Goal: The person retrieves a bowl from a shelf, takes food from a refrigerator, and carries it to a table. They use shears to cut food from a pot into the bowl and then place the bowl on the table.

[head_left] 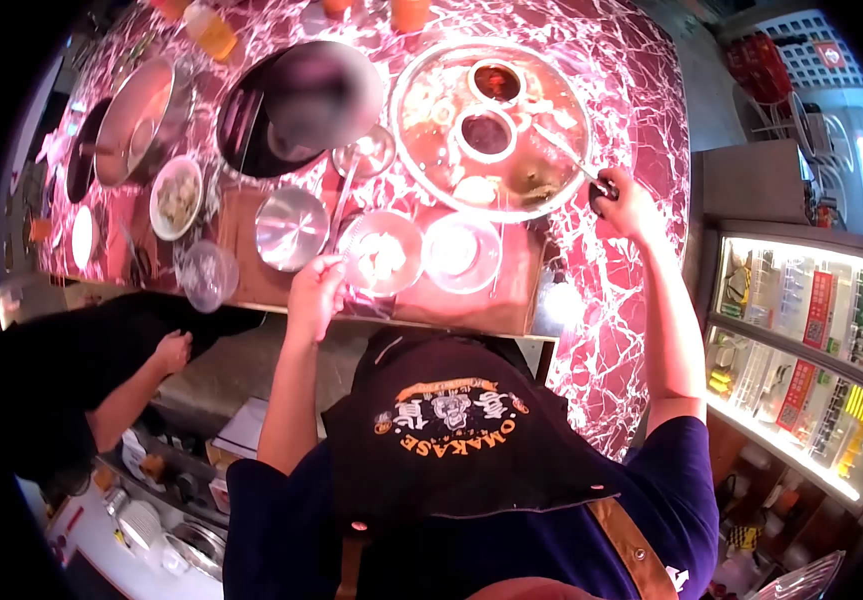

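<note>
My right hand (633, 205) is closed around the black handle of a long metal utensil (573, 155). The utensil reaches into a wide round pot (401, 140) of brownish liquid, and its far end is hard to make out. Two round cups, one with reddish dark liquid (497, 82) and one with dark liquid (486, 134), stand inside the pot. My left hand (318, 292) pinches the left rim of a bowl (413, 262) with pale pieces of food in it. Just right of that bowl sits a clear bowl (489, 272) with whitish contents.
A steel bowl (292, 230), a white bowl of food (177, 198) and a clear plastic bowl (208, 275) stand to the left. Behind them are a dark pot (243, 130) and a tilted large pan (136, 120). Another person's hand (173, 352) is at lower left; a lit fridge (801, 350) stands right.
</note>
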`<move>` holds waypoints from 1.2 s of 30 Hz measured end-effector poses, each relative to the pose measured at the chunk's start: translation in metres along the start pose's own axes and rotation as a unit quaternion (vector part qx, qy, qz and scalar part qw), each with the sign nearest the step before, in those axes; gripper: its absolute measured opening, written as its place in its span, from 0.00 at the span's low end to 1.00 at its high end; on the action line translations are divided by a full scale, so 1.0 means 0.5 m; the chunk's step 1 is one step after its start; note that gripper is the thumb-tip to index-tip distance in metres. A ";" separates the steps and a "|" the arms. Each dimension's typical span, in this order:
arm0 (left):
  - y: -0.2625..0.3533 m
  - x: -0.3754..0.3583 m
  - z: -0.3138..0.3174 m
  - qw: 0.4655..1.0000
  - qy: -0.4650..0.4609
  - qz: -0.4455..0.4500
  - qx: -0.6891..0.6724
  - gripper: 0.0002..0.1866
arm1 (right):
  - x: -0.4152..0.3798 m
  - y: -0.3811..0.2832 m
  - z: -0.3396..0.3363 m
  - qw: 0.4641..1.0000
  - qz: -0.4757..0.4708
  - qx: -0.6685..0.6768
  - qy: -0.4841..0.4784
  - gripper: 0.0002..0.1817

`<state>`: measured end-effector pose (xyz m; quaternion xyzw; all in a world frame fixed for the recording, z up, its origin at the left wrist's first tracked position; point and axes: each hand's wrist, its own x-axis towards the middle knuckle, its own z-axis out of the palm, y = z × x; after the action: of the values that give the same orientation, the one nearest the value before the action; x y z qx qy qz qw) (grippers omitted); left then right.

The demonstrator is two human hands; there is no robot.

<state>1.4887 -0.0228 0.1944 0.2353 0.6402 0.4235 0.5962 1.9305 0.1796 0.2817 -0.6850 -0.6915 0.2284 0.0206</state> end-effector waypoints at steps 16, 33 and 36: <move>0.106 0.220 0.230 0.988 -0.062 0.026 0.140 0.07 | 0.525 0.037 0.016 0.966 0.053 -0.175 -0.185 0.23; 0.126 0.338 0.275 0.964 -0.079 0.136 0.213 0.09 | 0.413 0.122 0.084 0.997 -0.002 0.033 0.071 0.26; 0.145 0.390 0.300 0.960 -0.097 0.132 0.226 0.09 | 0.408 0.118 0.072 0.997 -0.014 0.028 0.067 0.27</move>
<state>1.5836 0.2122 0.1547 0.4863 0.6217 0.3180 0.5252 1.9611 0.3621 0.1712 -0.6879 -0.6916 0.2009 0.0898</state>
